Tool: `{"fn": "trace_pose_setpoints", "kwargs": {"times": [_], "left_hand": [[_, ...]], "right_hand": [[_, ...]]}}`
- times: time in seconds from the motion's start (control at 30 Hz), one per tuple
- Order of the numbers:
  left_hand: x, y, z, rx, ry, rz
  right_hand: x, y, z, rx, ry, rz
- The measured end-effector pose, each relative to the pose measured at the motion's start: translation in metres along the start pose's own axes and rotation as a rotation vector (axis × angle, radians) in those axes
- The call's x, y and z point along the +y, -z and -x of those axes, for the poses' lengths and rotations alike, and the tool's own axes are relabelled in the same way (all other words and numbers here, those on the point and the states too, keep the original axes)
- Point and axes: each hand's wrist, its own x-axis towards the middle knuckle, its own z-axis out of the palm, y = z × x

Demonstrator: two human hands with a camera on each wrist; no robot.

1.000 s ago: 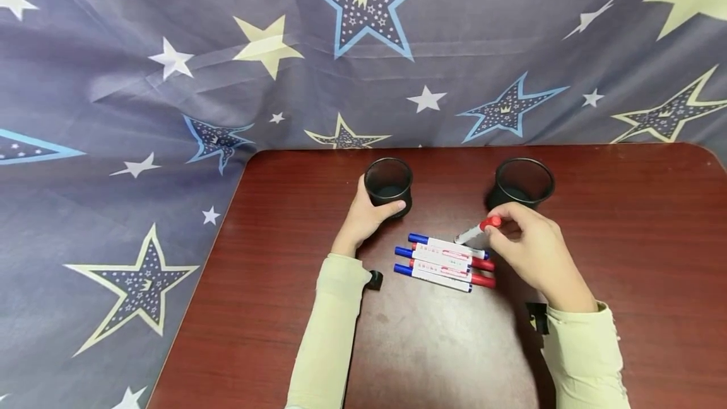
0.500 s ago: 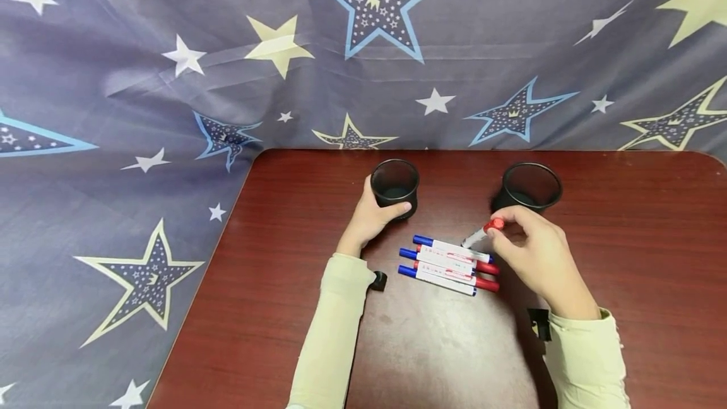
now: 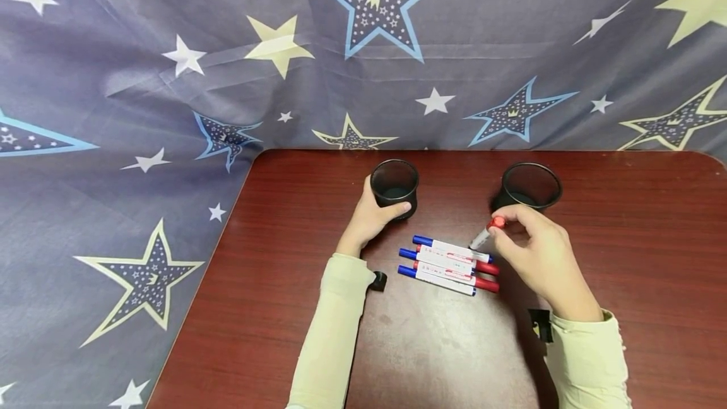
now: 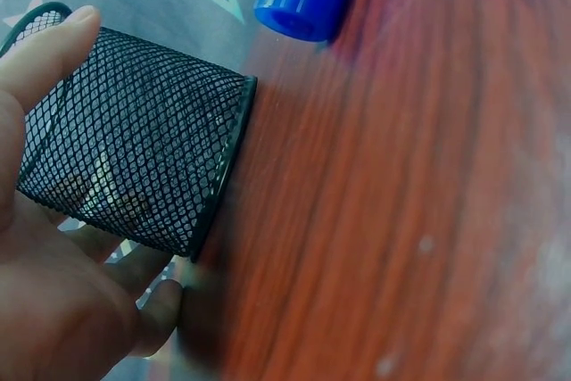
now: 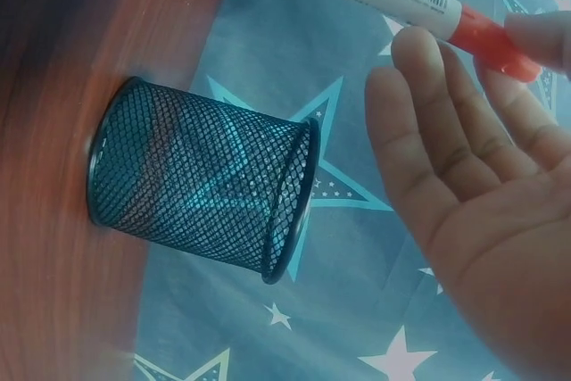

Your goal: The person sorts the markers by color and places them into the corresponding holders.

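The right hand [image 3: 538,254] pinches a red-capped whiteboard marker [image 3: 481,238] by its cap, thumb against a finger with little gap beyond the cap's thickness; the other fingers stretch out unused. The marker slants down from those fingers toward the row, so the step in hand looks like lifting or handling this one marker. The next move, I judge, calls for keeping the light pinch and raising the tail clear of the blue-capped markers [image 3: 436,281] and red-capped markers [image 3: 486,284] lying between the two hands' fingers on the desk [image 3: 653,238]. The left hand [image 3: 366,223] spreads round a black mesh pen cup [image 4: 147,122], thumb across its near side. A second mesh pen cup [image 5: 201,176] stands just beyond the right fingers. Whether the held marker's tail touches the row is unclear; the right-wrist view cuts it off. The cups' bottoms are too dark to read.
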Motion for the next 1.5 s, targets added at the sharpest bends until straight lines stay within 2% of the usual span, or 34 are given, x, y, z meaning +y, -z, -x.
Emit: {"fn": "trace_pose_setpoints", "kwargs": {"times": [0.73,1.2,1.5], "left_hand": [[-0.002,-0.001,0.001,-0.005,-0.001,0.014],[0.005,-0.001,0.001,-0.005,0.01,-0.007],[0.004,0.001,0.002,-0.031,0.011,0.024]], "right_hand": [[-0.005,-0.001,-0.002,0.093,0.027,-0.082],[-0.005,-0.005,-0.013,0.069,0.072,-0.054],[-0.01,-0.007,-0.02,0.051,0.084,-0.026]]}}
